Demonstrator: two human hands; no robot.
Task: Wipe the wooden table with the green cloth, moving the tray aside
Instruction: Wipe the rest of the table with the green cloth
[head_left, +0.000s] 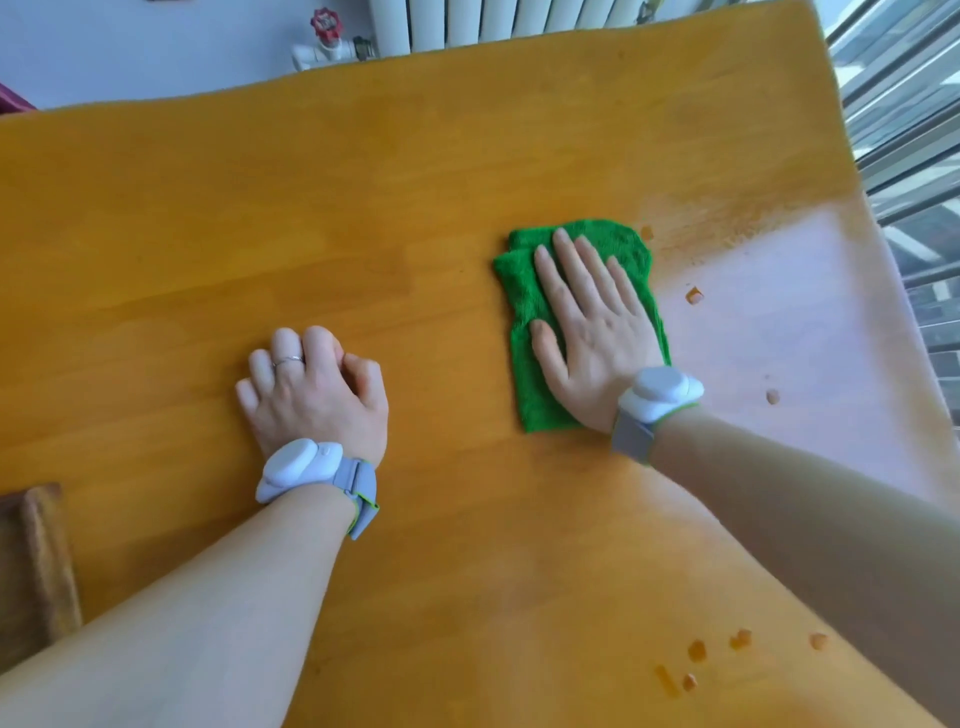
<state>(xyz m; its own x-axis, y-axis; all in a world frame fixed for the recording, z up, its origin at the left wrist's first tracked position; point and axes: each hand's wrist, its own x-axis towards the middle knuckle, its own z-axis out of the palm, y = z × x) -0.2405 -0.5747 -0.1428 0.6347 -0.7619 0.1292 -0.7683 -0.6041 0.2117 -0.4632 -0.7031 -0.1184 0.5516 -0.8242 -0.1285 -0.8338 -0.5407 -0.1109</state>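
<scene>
The wooden table (311, 208) fills most of the view, orange-brown with a pale glare patch on its right side. A folded green cloth (524, 312) lies flat on it, right of centre. My right hand (592, 332) presses down on the cloth with the palm flat and the fingers spread. Resting on the bare wood to the left of the cloth is my left hand (317, 389), its fingers curled into a loose fist with nothing in it. A dark wooden tray (36, 561) shows only as a corner at the lower left edge.
Small orange drops and crumbs (696, 649) dot the table at the lower right and beside the cloth, such as a crumb (694, 296). A white radiator (493, 21) and a pipe with a red valve (324, 23) stand past the far edge. Windows run along the right side.
</scene>
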